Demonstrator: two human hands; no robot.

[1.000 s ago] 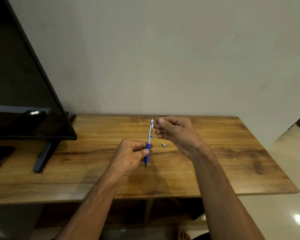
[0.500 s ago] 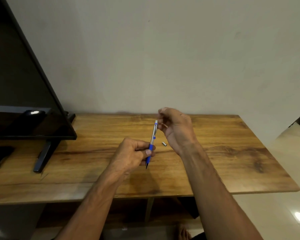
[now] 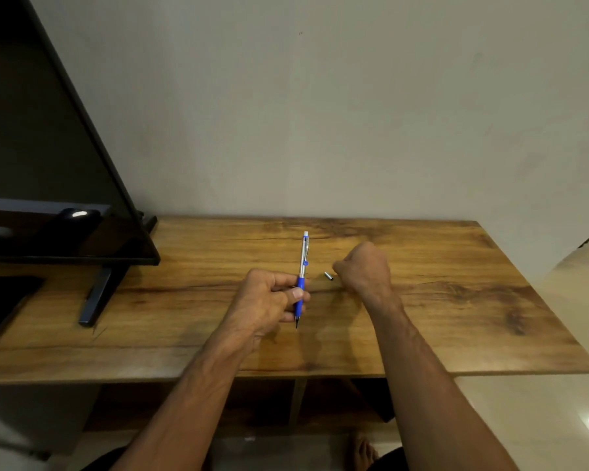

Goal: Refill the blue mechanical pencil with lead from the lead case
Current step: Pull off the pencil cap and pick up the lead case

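Cap (image 3: 327,276) between pencil (image 3: 303,256) and right hand (image 3: 364,270) — monitor (image 3: 48,164) leftward.

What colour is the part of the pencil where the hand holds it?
Blue. The pencil grip shows best in the head view.

The left end of the table (image 3: 456,317) is being taken up by a dark screen (image 3: 48,164), which is leaning out over the wood, and by its stand foot (image 3: 97,297), which is reaching toward the front edge. The back is being closed off by the wall (image 3: 320,113). The middle is being occupied by 2 hands: the pencil (image 3: 301,266) is being gripped upright by the left hand (image 3: 269,300), and the curled right hand (image 3: 364,270) is sitting just beside 1 small silver cap (image 3: 328,276), which is lying between them. Bare wood is being left open right of the right hand and along the front edge.
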